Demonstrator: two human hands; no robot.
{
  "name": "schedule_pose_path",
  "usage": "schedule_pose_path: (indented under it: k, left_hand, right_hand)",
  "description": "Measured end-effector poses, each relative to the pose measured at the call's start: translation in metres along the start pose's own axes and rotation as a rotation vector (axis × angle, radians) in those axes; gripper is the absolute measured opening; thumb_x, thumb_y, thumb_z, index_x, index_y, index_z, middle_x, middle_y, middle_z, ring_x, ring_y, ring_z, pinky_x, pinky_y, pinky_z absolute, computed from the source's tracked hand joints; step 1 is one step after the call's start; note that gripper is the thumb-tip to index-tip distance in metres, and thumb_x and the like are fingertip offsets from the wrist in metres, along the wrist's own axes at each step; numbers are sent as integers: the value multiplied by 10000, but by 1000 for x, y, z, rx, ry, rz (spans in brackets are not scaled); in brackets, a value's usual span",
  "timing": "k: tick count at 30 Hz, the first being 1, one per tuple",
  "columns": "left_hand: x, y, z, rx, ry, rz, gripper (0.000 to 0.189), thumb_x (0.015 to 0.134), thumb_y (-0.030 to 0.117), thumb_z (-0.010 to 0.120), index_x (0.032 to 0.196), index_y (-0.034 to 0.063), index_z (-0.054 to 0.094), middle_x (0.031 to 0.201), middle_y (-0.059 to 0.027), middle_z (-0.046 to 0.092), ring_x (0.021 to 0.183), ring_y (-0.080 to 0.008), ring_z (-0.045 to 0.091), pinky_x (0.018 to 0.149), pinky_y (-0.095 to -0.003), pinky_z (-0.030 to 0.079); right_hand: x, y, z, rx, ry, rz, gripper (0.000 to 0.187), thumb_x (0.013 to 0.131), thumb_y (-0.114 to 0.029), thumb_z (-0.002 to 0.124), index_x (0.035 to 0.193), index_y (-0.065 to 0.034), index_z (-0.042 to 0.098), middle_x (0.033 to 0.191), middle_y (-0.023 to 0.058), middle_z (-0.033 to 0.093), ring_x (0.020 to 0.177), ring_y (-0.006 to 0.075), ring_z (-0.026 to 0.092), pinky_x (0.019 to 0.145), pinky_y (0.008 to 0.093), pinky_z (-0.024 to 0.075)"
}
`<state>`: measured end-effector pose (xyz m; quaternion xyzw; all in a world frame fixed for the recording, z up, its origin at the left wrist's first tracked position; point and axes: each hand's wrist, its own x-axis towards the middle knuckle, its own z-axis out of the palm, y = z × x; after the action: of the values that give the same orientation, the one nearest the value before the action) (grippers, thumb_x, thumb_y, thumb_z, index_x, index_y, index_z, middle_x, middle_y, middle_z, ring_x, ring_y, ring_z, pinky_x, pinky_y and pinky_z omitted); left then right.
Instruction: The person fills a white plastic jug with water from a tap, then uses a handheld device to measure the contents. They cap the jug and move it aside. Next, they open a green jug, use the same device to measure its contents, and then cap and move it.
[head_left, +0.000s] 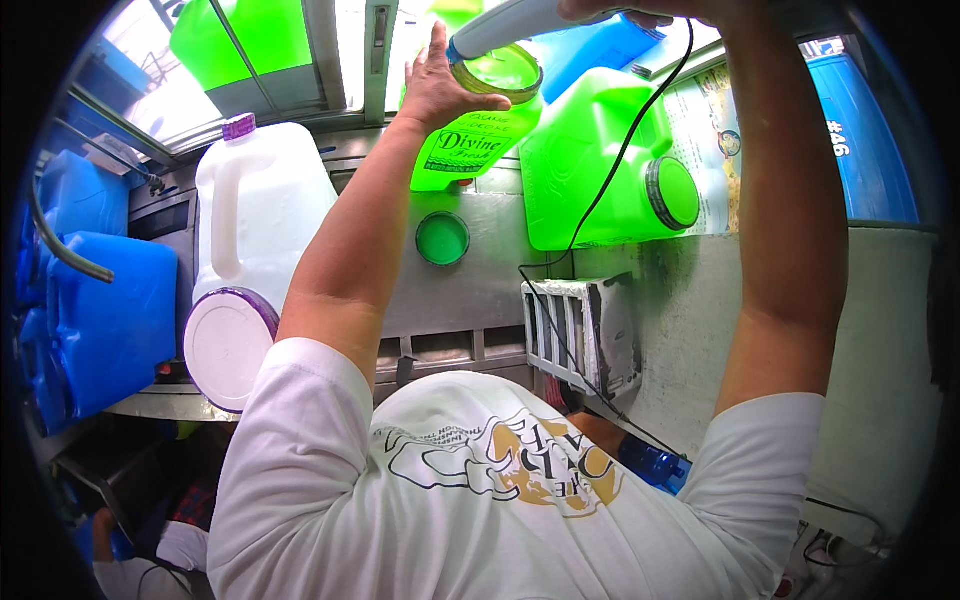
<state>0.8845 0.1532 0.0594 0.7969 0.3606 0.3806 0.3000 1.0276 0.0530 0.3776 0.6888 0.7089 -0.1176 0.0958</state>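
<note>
My left hand (444, 91) has its fingers spread at the left side of the wide, dark-rimmed mouth (499, 71) of an upright green plastic water container (480, 139). Its thumb lies along the front of that rim. At the top edge, my right hand (667, 9), partly cut off, grips a pale corded tool (517, 28) that looks like a heat gun. The tool's blue tip is close to my left fingers, over the rim. A round green lid (442, 238) with a dark edge lies on the steel counter (487, 292) in front of the container.
Another green container (585, 172) lies at the right, a black cord (626, 142) crossing before it. Left stands a white jug (259, 195) with purple caps, beside blue containers (112, 315) and a hose (64, 251). A white grille box (581, 330) sits below. Another person (150, 562) is lower left.
</note>
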Motion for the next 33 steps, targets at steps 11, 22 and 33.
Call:
schedule_pose_path:
  k: [11, 22, 33]
  left_hand:
    - [-1, -9, 3, -153, 30, 43, 1658, 410, 692, 940, 1608, 20, 10, 1516, -250, 444, 1446, -428, 373, 1231, -505, 228]
    - [-6, -1, -2, -188, 102, 45, 1719, 377, 650, 969, 1589, 2, -64, 1525, -291, 347, 1426, -447, 354, 1215, -480, 292]
    - [-8, 1, -2, -114, 124, -13, 1697, 377, 631, 977, 1594, 12, -31, 1605, -308, 172, 1515, -427, 191, 1249, -468, 218]
  right_hand:
    - [15, -12, -2, -5, -43, -5, 595, 862, -360, 672, 1402, -123, 600, 939, 115, 717, 595, 129, 565, 523, 277, 456]
    - [29, -11, -9, 9, -64, 7, 602, 864, -376, 674, 1405, -122, 599, 937, 106, 714, 570, 104, 534, 494, 254, 428]
    - [32, 10, -11, 56, -68, 12, 611, 867, -392, 676, 1408, -121, 598, 934, 97, 711, 546, 79, 504, 465, 231, 400]
